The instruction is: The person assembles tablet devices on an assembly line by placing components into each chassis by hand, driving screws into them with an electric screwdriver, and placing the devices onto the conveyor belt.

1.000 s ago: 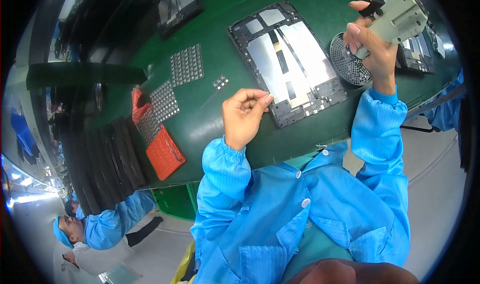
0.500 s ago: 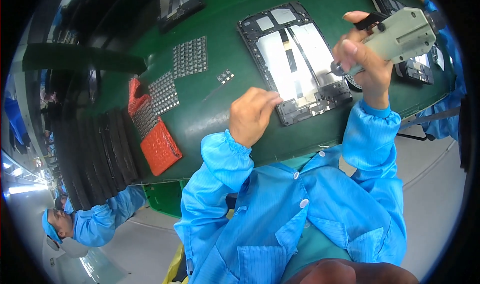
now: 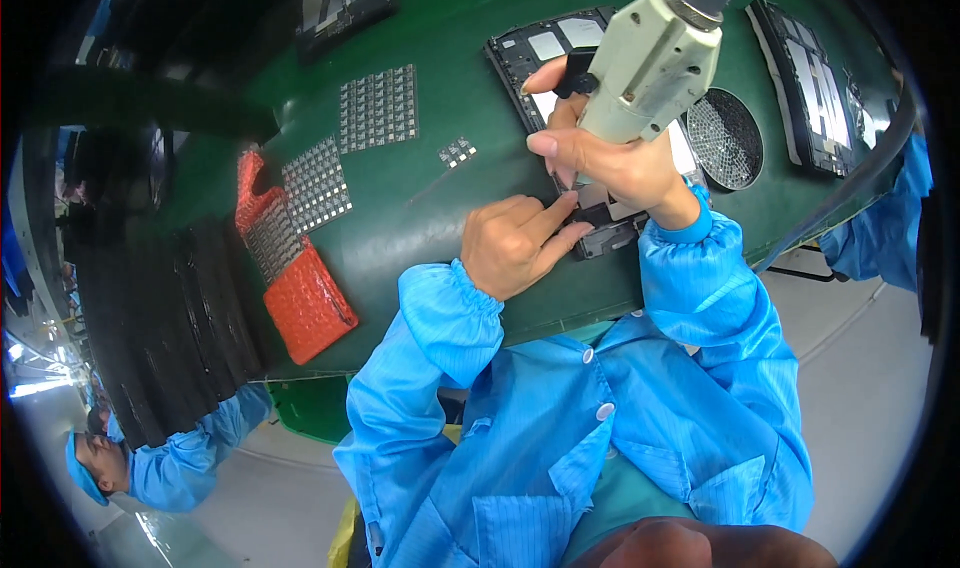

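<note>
Bent over the green table (image 3: 420, 238), I have swung my right hand (image 3: 625, 168) inward over the flat device at my 12 o'clock; half a second ago it was off the device's 3 o'clock edge; its fingers are closed around the pale power driver (image 3: 655, 63), whose body, slanted outward then, now points up towards 1 o'clock; my left hand (image 3: 515, 243) stays at the device's 7 o'clock corner, thumb and forefinger now narrowly parted where they were pinched together; whether they hold anything, I cannot tell.

Hand and driver hide the middle of the flat device (image 3: 546, 46), and my fingers mask the driver's tip; a round dish (image 3: 725, 138) of tiny pieces, mostly covered before, now shows at the device's 3 o'clock; a small strip of parts (image 3: 457, 152) lies at 9 o'clock, with a grid sheet of parts (image 3: 378, 106) beyond it; a second device (image 3: 815, 88) rests past the dish; at 8 o'clock sit a red pouch (image 3: 310, 303) and, farther out, dark strips (image 3: 160, 328), partly blocking a co-worker in blue (image 3: 180, 463); another device (image 3: 340, 3) lies at 10 o'clock.
</note>
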Tool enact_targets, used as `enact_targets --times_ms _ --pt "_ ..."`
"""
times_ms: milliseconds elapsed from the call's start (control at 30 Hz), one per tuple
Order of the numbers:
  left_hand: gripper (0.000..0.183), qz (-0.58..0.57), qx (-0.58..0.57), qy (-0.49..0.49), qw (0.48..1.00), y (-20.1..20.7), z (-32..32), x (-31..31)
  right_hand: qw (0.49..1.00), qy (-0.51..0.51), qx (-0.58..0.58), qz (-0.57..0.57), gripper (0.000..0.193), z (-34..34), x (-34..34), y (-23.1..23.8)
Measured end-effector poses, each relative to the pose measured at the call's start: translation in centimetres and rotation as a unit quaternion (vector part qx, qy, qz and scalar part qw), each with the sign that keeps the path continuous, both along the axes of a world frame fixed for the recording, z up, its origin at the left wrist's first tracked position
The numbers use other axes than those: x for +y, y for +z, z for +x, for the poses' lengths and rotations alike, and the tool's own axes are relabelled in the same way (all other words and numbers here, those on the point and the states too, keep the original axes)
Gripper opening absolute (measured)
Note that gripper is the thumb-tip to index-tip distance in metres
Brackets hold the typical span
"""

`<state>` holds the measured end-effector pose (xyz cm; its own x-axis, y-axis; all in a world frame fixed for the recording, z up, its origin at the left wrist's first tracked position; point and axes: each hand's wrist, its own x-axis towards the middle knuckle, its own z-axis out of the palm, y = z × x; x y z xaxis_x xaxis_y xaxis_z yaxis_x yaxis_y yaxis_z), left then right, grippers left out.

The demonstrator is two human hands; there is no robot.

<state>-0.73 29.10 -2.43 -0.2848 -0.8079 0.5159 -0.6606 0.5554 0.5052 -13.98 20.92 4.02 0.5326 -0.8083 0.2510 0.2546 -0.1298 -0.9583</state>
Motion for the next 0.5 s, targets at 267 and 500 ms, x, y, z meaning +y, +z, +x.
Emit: enact_targets --times_ms 267,500 --pt "0.026 0.004 0.023 0.001 1.0 -0.3 0.2 0.0 1.0 0.007 0.018 0.007 0.037 0.3 -0.1 -0.3" --pt "0.025 0.019 0.015 0.001 1.0 -0.1 0.2 0.1 0.998 0.011 0.042 -0.046 0.027 0.2 0.8 -1.2"
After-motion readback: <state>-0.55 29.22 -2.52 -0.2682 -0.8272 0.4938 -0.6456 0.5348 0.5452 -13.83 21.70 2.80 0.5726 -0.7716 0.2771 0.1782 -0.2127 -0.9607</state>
